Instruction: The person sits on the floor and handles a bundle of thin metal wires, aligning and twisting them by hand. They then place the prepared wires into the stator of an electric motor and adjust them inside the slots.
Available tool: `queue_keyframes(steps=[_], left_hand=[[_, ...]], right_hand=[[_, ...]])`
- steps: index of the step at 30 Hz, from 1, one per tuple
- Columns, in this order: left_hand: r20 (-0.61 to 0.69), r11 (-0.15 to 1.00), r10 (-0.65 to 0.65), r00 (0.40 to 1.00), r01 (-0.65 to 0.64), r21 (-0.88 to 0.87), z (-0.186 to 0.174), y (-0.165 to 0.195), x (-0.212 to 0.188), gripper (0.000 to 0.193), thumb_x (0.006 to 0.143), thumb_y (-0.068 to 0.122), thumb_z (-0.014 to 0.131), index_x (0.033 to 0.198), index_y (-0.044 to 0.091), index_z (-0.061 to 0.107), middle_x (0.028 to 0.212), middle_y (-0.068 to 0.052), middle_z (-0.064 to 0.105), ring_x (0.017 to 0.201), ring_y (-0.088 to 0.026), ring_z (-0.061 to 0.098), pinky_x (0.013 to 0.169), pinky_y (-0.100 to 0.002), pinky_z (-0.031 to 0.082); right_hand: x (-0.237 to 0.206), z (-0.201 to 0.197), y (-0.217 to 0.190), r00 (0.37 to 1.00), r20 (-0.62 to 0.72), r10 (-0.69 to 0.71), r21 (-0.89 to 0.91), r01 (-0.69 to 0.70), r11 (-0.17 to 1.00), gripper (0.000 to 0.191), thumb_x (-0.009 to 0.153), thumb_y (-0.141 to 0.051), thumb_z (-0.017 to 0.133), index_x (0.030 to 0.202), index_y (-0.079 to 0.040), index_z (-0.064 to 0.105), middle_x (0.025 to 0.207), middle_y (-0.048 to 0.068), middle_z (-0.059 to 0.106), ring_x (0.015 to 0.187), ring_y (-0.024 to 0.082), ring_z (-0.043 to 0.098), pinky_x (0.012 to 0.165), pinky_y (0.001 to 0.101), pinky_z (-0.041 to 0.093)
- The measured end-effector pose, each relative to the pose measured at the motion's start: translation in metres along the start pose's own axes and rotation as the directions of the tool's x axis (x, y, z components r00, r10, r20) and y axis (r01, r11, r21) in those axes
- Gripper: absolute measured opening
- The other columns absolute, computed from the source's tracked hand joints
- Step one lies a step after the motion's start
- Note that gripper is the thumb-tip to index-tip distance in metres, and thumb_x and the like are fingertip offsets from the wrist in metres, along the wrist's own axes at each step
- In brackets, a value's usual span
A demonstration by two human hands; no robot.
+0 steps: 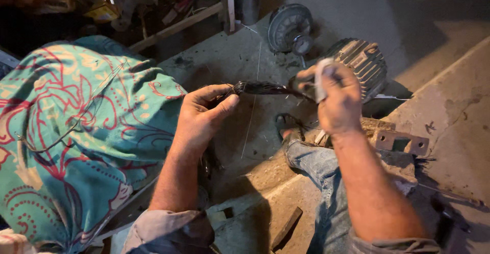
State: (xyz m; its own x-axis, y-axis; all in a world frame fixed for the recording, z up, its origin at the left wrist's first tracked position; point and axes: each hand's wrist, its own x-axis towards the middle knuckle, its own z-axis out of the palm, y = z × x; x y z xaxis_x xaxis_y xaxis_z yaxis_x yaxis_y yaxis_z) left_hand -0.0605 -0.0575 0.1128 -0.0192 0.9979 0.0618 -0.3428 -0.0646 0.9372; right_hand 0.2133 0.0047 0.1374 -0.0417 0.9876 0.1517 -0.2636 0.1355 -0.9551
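Wire bundle (265, 88) is hanging taut above the concrete floor (449, 116), left hand (204, 113) fingers pinching one end, right hand (337, 101) clamping the other beside a pale strip (320, 80); stray strands are risking pricked fingers, or slipping loose.

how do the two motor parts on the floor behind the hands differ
The round end cover lies flat, a disc showing its face; the finned housing is a bulkier ribbed drum on its side. The cover lies clear of the hands; the right hand overlaps the housing. Both are dusty grey metal on the concrete floor.
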Motion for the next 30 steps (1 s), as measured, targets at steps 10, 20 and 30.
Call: queue_keyframes(steps=[10, 20, 30], left_hand=[[-0.113, 1.0, 0.008, 0.994, -0.005, 0.019, -0.003, 0.005, -0.001, 0.024, 0.091, 0.006, 0.076, 0.114, -0.001, 0.073, 0.1, 0.001, 0.073, 0.091, -0.005, 0.064, 0.081, -0.02, 0.052], [-0.05, 0.985, -0.076, 0.996, 0.083, 0.149, -0.039, 0.028, -0.025, 0.03, 0.094, 0.009, 0.072, 0.122, -0.001, 0.073, 0.093, 0.0, 0.067, 0.079, -0.009, 0.057, 0.069, -0.024, 0.046], [-0.018, 0.901, -0.109, 0.994, 0.106, 0.42, -0.023, 0.035, -0.043, 0.032, 0.1, 0.011, 0.063, 0.128, -0.004, 0.066, 0.11, -0.01, 0.07, 0.1, -0.016, 0.065, 0.088, -0.031, 0.052]], right_hand=[[0.004, -0.016, -0.004, 0.971, -0.065, -0.232, 0.004, 0.232, 0.973, 0.027, 0.113, -0.027, 0.063, 0.118, -0.001, 0.067, 0.106, 0.018, 0.069, 0.101, 0.028, 0.064, 0.101, 0.044, 0.05], [-0.024, 0.02, -0.017, 0.865, 0.468, -0.181, -0.768, 0.5, 0.401, 0.036, 0.093, -0.029, 0.079, 0.121, -0.011, 0.068, 0.111, 0.012, 0.073, 0.103, 0.034, 0.071, 0.089, 0.0445, 0.055], [-0.141, -0.053, -0.055, 0.841, 0.123, -0.527, -0.835, 0.374, 0.402, 0.028, 0.1, -0.019, 0.071, 0.125, -0.01, 0.063, 0.114, 0.011, 0.07, 0.104, 0.03, 0.071, 0.086, 0.0385, 0.056]])
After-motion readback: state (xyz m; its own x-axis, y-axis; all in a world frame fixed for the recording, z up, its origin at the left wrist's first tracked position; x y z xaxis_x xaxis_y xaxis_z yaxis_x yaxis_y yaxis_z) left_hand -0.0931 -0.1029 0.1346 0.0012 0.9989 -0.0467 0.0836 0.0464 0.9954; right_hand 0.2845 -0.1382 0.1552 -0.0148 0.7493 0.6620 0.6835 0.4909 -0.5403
